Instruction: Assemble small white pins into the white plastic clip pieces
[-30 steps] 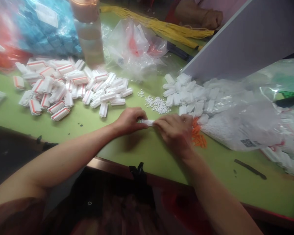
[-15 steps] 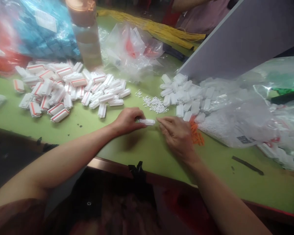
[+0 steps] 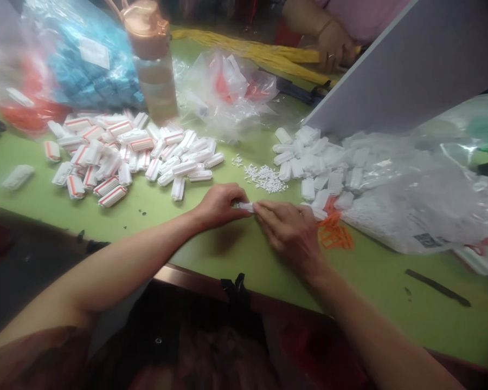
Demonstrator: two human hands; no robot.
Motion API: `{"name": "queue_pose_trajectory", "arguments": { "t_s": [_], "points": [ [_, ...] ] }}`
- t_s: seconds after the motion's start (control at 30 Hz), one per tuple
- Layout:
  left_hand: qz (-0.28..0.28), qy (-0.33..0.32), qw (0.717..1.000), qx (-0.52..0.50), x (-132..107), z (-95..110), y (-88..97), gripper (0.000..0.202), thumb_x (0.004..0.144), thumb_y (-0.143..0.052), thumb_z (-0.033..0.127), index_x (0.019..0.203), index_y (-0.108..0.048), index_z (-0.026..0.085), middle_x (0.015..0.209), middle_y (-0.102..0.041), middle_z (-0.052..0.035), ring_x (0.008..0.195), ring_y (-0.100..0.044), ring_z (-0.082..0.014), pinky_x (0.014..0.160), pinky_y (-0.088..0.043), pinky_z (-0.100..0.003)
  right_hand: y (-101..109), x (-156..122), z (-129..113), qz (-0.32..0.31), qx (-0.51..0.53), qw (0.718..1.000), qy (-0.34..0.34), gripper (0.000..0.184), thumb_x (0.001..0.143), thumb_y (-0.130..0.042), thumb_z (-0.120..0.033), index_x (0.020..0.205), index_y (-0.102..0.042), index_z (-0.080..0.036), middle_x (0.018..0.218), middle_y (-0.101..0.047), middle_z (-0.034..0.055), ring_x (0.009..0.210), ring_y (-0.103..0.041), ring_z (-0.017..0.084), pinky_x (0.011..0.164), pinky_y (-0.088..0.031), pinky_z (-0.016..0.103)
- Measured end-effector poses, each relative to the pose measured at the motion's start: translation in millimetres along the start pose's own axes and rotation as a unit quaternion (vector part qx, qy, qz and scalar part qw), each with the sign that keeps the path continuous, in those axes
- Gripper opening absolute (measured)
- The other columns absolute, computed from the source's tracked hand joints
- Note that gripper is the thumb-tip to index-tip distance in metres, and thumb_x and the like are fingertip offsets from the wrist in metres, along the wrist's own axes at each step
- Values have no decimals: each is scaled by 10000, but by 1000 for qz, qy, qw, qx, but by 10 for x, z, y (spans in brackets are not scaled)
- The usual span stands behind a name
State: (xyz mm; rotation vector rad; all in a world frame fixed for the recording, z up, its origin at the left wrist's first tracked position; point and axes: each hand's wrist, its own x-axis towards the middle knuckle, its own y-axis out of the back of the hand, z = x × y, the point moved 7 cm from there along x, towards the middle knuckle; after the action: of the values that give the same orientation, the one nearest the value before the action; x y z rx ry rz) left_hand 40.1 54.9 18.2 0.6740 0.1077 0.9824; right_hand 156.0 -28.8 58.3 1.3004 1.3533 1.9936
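My left hand [image 3: 222,205] is closed around a small white plastic piece [image 3: 246,207], held just above the green table. The closed fingertips of my right hand [image 3: 290,227] meet that piece at its right end; anything pinched between them is hidden. Just beyond my hands lies a scatter of tiny white pegs [image 3: 266,179]. A pile of white plastic pieces [image 3: 319,151] spreads behind my right hand, and small orange strips [image 3: 335,233] lie to its right. On the left is a heap of white pieces with orange stripes [image 3: 114,143].
A tall bottle [image 3: 152,70] stands behind the left heap, near a bag of blue pieces [image 3: 95,70]. Clear plastic bags [image 3: 406,200] cover the right side. A grey panel [image 3: 398,70] slants at the back. A dark flat strip [image 3: 437,287] lies front right. Another person's hand [image 3: 335,46] is across the table.
My right fingertips have moved left and now touch the right end of the white piece. The view has shifted slightly, and the other person's hand has come into sight at the yellow strands.
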Motion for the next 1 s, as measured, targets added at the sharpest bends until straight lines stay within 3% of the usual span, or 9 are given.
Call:
{"name": "queue_pose_trajectory", "arguments": {
  "t_s": [0.53, 0.7, 0.77, 0.87, 1.0],
  "points": [
    [6, 2, 1000, -6, -25, -19, -7, 158, 724, -738, 298, 771, -687, 156, 755, -632, 2, 651, -541, -86, 634, -430, -216, -48, 44, -140, 21, 6, 1000, -5, 246, 913, -521, -186, 1127, -643, -188, 1020, -729, 62, 847, -591, 183, 723, -301, 351],
    [8, 17, 999, 33, -20, 58, 57, 155, 700, -763, 258, 773, -686, 145, 738, -629, 1, 638, -537, -85, 612, -425, -211, 34, -23, 11, 95, 57, 991, -75, 271, 920, -519, -209, 1161, -641, -204, 1083, -715, 69, 925, -629, 186, 766, -361, 341],
    [31, 17, 997, 68, -12, 100, 234, 143, 700, -758, 251, 770, -684, 150, 741, -629, 0, 640, -535, -88, 614, -426, -219, 73, -75, 111, 132, 78, 982, -108, 302, 923, -501, -209, 1195, -634, -213, 1112, -706, 75, 963, -636, 195, 791, -387, 340],
    [119, 15, 989, 91, -34, 89, 733, 147, 740, -724, 295, 796, -675, 168, 749, -639, 0, 661, -542, -96, 634, -446, -242, 34, -123, 206, 131, 95, 978, -129, 289, 928, -497, -227, 1169, -657, -220, 1065, -719, 65, 941, -643, 197, 791, -399, 343],
    [220, 71, 963, 137, -172, -169, 1407, 211, 738, -725, 373, 814, -663, 186, 765, -662, 1, 678, -562, -110, 681, -492, -295, -76, -124, 218, 99, 108, 981, -125, 241, 926, -524, -248, 1098, -690, -215, 1001, -733, 49, 908, -634, 178, 782, -383, 340]
  ]
}}
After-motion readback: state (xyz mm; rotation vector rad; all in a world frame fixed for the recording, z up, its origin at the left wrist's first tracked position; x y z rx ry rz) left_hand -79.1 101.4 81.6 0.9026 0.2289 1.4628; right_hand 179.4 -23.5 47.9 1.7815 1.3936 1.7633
